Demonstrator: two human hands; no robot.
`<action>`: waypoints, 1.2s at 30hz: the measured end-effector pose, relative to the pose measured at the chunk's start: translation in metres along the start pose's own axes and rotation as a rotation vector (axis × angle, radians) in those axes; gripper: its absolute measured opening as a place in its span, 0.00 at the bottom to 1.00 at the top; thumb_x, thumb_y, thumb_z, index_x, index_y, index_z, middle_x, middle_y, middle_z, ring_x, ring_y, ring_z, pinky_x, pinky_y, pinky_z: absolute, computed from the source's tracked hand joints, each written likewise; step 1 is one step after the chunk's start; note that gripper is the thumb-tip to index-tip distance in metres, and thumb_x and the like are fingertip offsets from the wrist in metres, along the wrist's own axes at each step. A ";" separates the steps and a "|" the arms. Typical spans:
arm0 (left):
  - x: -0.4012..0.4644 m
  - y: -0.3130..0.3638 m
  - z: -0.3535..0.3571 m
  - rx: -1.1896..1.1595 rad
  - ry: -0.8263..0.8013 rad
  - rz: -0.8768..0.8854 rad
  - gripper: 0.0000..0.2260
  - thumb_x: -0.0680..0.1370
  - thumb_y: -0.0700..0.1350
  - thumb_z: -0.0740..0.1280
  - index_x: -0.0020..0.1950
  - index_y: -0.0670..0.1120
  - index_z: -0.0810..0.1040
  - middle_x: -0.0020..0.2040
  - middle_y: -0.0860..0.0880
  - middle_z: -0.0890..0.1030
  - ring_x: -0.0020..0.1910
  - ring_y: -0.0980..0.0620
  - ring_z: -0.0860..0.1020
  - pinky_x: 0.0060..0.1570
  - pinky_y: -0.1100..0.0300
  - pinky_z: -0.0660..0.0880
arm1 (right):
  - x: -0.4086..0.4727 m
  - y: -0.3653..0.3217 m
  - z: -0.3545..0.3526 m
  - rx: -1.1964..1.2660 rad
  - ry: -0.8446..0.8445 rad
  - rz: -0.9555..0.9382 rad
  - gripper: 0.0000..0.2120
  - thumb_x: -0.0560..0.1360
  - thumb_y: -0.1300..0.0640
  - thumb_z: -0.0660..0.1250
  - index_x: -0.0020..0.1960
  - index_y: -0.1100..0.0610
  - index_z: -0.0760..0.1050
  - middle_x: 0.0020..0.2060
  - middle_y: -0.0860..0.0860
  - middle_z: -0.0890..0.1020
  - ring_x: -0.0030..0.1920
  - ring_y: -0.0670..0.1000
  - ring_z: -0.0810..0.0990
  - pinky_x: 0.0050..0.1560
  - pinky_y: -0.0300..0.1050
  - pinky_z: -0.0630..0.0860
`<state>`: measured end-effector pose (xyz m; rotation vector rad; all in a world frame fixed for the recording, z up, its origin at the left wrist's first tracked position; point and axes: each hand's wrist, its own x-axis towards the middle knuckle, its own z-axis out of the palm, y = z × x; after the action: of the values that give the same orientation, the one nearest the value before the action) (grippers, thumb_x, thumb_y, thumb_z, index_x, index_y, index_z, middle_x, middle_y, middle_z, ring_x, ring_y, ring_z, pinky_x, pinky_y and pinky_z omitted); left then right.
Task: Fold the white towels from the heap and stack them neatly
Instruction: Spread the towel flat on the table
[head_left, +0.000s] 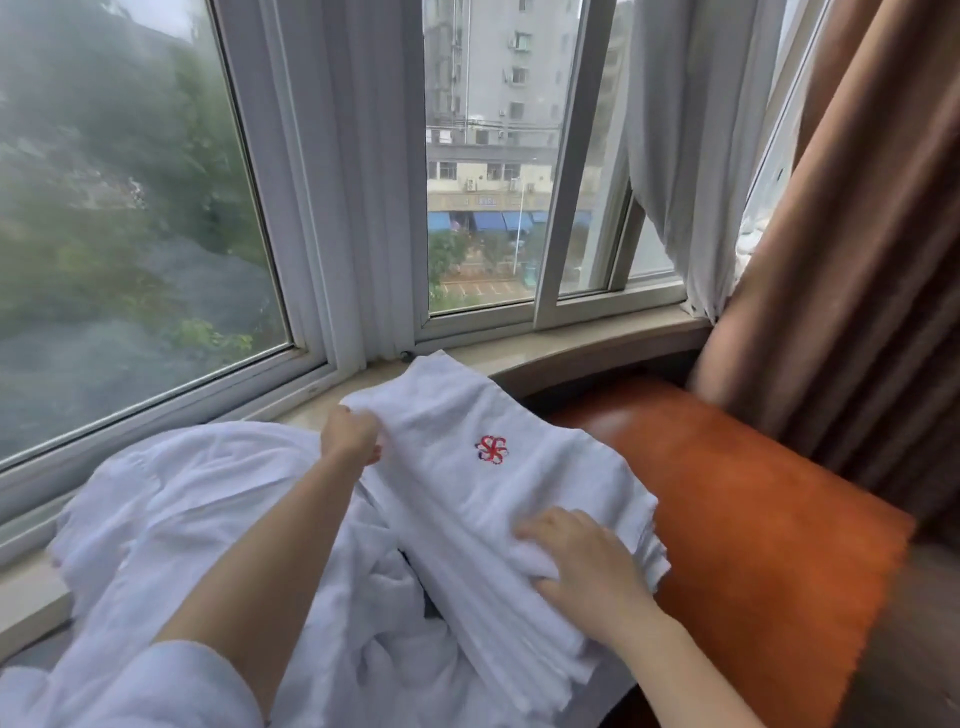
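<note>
A folded white towel (467, 415) with a red embroidered emblem (491, 450) lies on top of a stack of folded white towels (524, 618), whose layered edges show at the lower right. My left hand (350, 434) grips the top towel's far left edge, fingers curled round the cloth. My right hand (587, 566) lies on the towel's near right part, its fingers bent over a fold of the cloth. To the left a loose heap of white towels (182, 509) spreads along the sill.
An orange-brown leather chair arm (753, 519) sits right beside the stack. A stone window sill (571, 348) runs behind, under white-framed windows. A brown curtain (857, 234) hangs at right, sheer white curtains (675, 156) beside it.
</note>
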<state>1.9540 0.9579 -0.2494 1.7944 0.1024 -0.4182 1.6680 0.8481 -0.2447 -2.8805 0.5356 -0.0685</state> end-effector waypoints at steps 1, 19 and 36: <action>0.004 -0.001 0.001 -0.066 0.019 0.008 0.19 0.79 0.44 0.60 0.69 0.39 0.67 0.58 0.37 0.77 0.31 0.46 0.75 0.29 0.58 0.76 | -0.001 -0.001 0.000 -0.022 0.028 0.017 0.27 0.75 0.54 0.64 0.72 0.42 0.63 0.63 0.43 0.69 0.63 0.48 0.68 0.56 0.40 0.67; -0.023 -0.013 0.025 0.836 0.024 0.860 0.20 0.81 0.43 0.59 0.74 0.46 0.67 0.76 0.46 0.64 0.74 0.46 0.61 0.70 0.51 0.60 | -0.002 0.003 0.005 0.256 0.302 0.530 0.25 0.77 0.43 0.64 0.72 0.47 0.66 0.69 0.48 0.67 0.70 0.52 0.62 0.68 0.49 0.62; -0.066 -0.049 0.060 1.124 -0.187 0.779 0.23 0.84 0.53 0.45 0.79 0.51 0.54 0.80 0.52 0.51 0.78 0.53 0.47 0.76 0.48 0.43 | 0.031 -0.001 0.021 0.123 0.025 0.246 0.30 0.81 0.40 0.48 0.79 0.45 0.41 0.78 0.49 0.39 0.77 0.50 0.36 0.75 0.52 0.35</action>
<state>1.8652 0.9239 -0.2852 2.6441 -1.1323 -0.0357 1.6990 0.8424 -0.2645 -2.6761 0.8538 -0.0952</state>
